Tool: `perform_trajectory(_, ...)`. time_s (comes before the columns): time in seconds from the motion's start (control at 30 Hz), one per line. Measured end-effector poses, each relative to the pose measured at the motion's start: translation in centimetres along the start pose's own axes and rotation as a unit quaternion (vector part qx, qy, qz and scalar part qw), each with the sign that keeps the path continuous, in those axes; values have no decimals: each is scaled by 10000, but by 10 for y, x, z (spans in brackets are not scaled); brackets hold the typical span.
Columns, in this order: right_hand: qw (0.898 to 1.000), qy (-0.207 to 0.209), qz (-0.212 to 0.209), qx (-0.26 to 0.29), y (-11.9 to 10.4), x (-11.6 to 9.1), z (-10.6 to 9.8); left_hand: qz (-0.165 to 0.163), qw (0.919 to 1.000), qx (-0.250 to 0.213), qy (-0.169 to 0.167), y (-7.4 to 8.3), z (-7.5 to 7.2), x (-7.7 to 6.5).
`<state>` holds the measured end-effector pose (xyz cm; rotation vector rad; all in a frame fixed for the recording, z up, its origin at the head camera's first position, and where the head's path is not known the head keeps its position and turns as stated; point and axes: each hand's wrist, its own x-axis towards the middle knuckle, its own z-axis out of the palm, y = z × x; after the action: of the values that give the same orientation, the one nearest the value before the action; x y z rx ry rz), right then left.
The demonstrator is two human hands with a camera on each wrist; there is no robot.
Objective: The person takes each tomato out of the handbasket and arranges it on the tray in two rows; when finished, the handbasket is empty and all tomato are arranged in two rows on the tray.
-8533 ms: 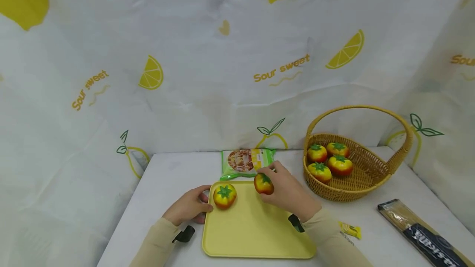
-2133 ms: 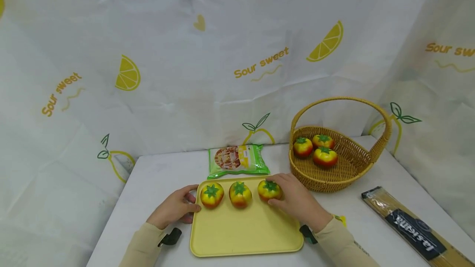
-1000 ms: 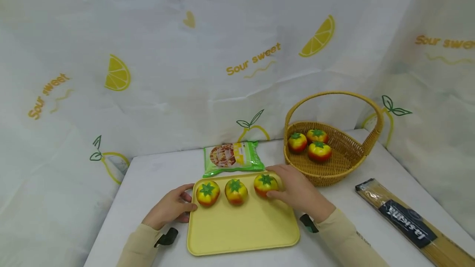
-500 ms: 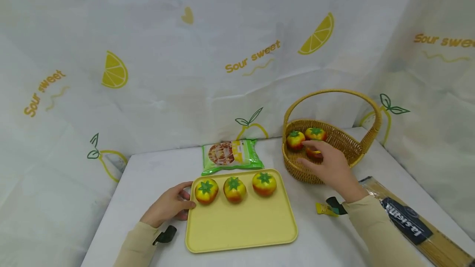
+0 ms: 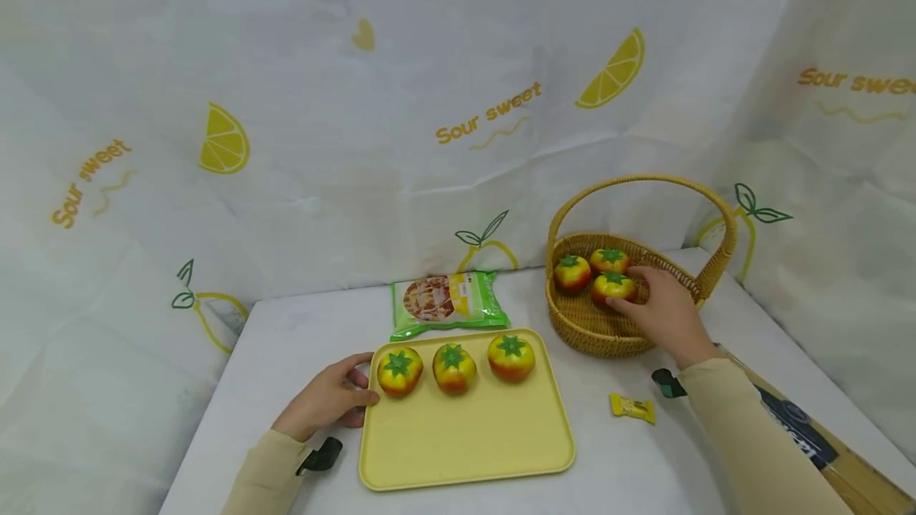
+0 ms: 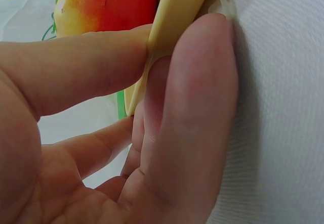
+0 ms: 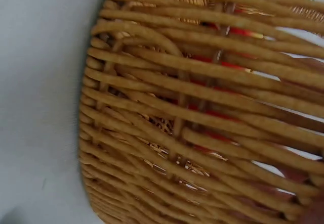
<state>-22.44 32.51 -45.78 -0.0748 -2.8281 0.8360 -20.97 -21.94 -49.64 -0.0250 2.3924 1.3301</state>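
Note:
My left hand [image 5: 325, 400] pinches the left rim of a yellow tray [image 5: 465, 443]; in the left wrist view the thumb and fingers lie on opposite faces of the tray's edge [image 6: 174, 19]. Three red-and-yellow toy tomatoes with green star-shaped tops stand in a row along the tray's far side: left [image 5: 399, 372], middle [image 5: 454, 369] and right [image 5: 511, 358]. Inside the wicker basket [image 5: 597, 342], my right hand [image 5: 665, 312] grips the front tomato [image 5: 611, 288], thumb at its near side. The right wrist view is mostly the basket's woven wall [image 7: 192, 102], which hides the fingers.
Two more tomatoes, left [image 5: 572, 273] and back [image 5: 610, 261], sit in the basket under its tall handle [image 5: 644, 177]. A green food bag [image 5: 447, 304] lies behind the tray. Right of the tray are a small yellow packet [image 5: 633, 408] and a long noodle pack [image 5: 794, 424], partly behind the sleeve.
Two tomatoes have joined the first on the tray, the last set down at its far right. My right hand has left that one and reached into the basket; the left stays at the rim.

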Motion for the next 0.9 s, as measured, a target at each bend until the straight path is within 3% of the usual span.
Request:
perform_trajectory(0.2, 9992, -348, 104, -182, 0, 11, 1, -18, 10000, -12, 43, 0, -1, -1)
perform_trajectory(0.6, 9964, -610, 332, -495, 1, 23, 4, -36, 10000, -82, -29, -2, -2, 1)
perform_trajectory(0.9, 9948, -708, 399, -615, 4, 26, 4, 194, 9989, -238, -344, -4, -5, -2)
